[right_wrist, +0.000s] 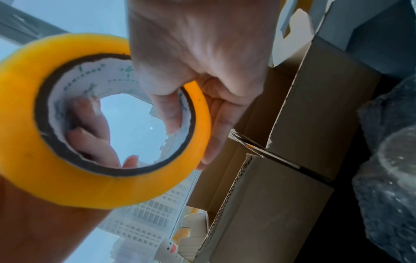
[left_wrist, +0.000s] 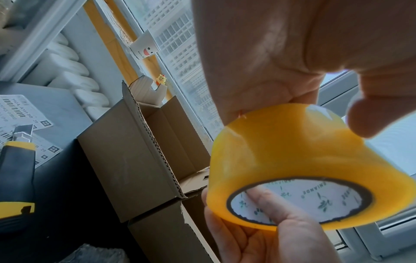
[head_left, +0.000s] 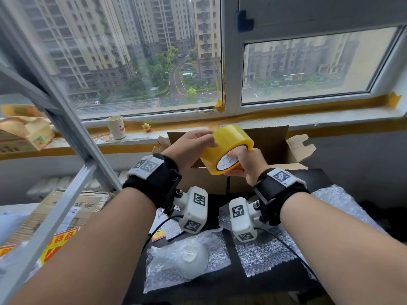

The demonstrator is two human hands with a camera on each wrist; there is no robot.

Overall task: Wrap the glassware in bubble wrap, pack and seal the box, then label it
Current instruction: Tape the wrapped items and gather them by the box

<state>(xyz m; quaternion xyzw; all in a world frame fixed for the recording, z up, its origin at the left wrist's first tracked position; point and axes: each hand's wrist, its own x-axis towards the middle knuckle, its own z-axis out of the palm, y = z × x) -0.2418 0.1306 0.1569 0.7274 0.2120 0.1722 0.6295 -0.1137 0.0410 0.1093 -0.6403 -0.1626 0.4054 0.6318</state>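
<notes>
Both my hands up on the tape roll, hunting for its loose end above the open box.

My right hand (head_left: 244,160) grips the tape (head_left: 226,148) with the thumb hooked in the core; my left hand (head_left: 189,146) curls over the far rim, fingertips pinching at the surface. If I can't find the end it may tear in slivers, or the pulled strip could fold onto itself. The box (head_left: 268,148) stands just beyond, flaps up and unsealed. Near me on the dark table (head_left: 242,285) a glass (head_left: 191,256) lies on bubble wrap (head_left: 218,254), not yet packed; loose wrap spreads right. Labels (left_wrist: 24,113) and a knife (left_wrist: 16,160) lie left; a cup (head_left: 115,127) sits on the sill.
</notes>
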